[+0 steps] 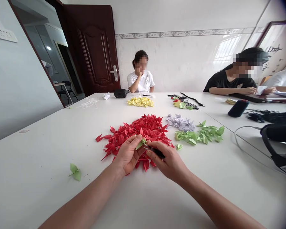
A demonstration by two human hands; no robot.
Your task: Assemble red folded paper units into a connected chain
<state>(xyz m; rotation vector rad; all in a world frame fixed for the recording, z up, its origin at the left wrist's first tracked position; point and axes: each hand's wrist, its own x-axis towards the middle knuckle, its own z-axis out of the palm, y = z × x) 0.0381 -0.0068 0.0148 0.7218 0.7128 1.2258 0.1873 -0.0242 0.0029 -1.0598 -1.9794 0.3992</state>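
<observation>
My left hand [127,154] pinches a light-green folded paper leaf [139,145] between thumb and fingers, over a large heap of red folded paper pieces [143,124]. My right hand [168,160] grips a black-handled tool [157,152] with a thin pointed metal tip; its exact kind is hard to make out. That tip is at the green leaf, close to my left fingertips. A separate green paper leaf piece [75,172] lies on the white table [45,190] to the left of my left forearm.
Pale lilac [180,122] and green folded paper pieces [201,135] lie right of the red heap. Yellow ones [140,101] lie farther back. A dark thread spool [238,108] and a black headset with a cable [276,143] are at right. Several people sit around the table.
</observation>
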